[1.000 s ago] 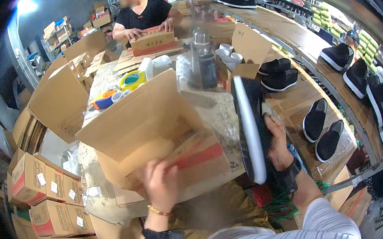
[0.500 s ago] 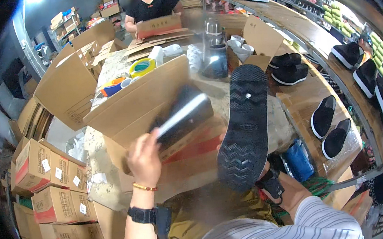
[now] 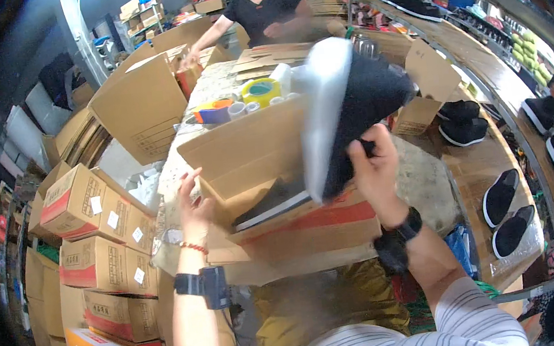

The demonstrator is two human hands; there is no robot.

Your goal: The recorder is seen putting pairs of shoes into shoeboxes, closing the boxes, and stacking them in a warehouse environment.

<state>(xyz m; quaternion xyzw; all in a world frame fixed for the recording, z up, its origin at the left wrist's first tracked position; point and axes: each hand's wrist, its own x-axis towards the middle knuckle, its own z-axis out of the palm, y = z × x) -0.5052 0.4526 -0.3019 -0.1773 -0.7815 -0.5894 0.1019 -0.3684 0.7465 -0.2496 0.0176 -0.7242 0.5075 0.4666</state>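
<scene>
Head view: the fingers of my right hand (image 3: 378, 168) grasp a black shoe (image 3: 369, 107) with a white sole edge, blurred and steeply tilted, above the right part of an open cardboard box (image 3: 323, 234). A second shoe (image 3: 274, 202) lies inside this box, which rests on the tabletop (image 3: 426, 168) with its rear flap (image 3: 247, 141) raised. At the box's left end, my left hand (image 3: 195, 213) holds nothing, fingers parted; contact with the cardboard cannot be determined.
</scene>
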